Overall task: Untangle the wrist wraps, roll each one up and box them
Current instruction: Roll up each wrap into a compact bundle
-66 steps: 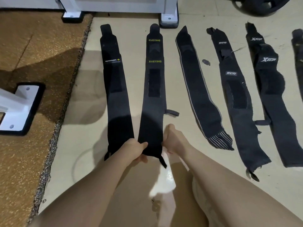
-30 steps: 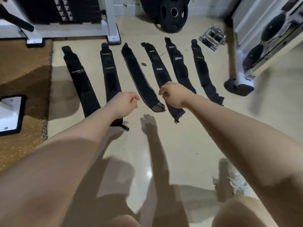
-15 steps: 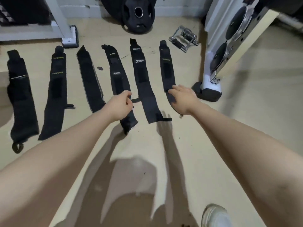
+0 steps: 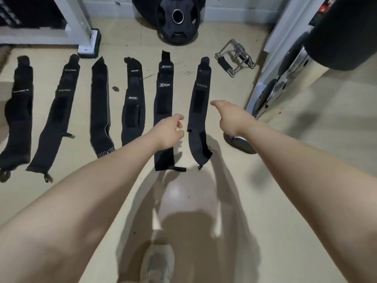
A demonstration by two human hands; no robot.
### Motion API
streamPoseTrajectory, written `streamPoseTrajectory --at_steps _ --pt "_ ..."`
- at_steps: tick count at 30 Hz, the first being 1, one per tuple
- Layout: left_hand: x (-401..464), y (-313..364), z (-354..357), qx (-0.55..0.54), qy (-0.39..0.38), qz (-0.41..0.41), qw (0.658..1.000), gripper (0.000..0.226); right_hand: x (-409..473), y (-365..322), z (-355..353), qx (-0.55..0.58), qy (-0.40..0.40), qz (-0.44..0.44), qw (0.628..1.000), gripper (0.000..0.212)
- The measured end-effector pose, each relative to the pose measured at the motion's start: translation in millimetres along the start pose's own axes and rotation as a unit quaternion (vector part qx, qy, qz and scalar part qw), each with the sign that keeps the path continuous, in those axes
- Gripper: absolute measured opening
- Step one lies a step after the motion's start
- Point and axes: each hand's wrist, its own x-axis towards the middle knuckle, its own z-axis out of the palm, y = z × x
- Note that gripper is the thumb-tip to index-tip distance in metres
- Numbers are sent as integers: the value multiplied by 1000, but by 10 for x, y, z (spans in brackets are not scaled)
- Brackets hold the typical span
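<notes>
- Six long black fabric wrist wraps (image 4: 199, 111) lie flat, side by side, on the pale glossy floor (image 4: 285, 180).
- Left hand (image 4: 169, 131) hovers over them, fingers loosely curled, empty.
- Right hand (image 4: 230, 117) reaches beside the rightmost wrap, fingers relaxed, empty.

Six wrist wraps (image 4: 131, 103) lay flat side by side in a row on the floor (image 4: 285, 170), running left to right. Behind the row stood a weight plate (image 4: 177, 19), with a cable handle (image 4: 234, 58) to its right. The left hand (image 4: 168, 132) and right hand (image 4: 232, 117) reached out on either side of the rightmost wrap (image 4: 199, 111). A shoe (image 4: 157, 264) stood nearest the viewer.
</notes>
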Motion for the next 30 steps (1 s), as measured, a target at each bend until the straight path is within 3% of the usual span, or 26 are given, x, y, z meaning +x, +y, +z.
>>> streamPoseTrajectory --at_steps 3,8,11,15,18,25,30 --pt "231 -84 199 -22 -4 -8 1000 50 68 118 233 13 -21 18 1000 55" --pt "690 -67 454 -55 -29 -4 998 70 116 483 410 44 1 72 996 58" --pt "935 -94 691 -74 -56 -59 994 50 110 698 560 41 -28 109 993 48" --pt "1155 -260 919 22 -80 -43 996 25 316 893 796 54 -34 94 994 39" --pt "1310 -436 1135 57 -77 -22 995 29 536 977 1173 59 -65 57 994 33" --pt "1395 -805 1679 107 -100 4 989 43 952 1023 2089 157 -107 107 976 37" --pt "1504 -990 1961 38 -85 -40 995 43 1219 1106 2391 260 -81 132 953 27"
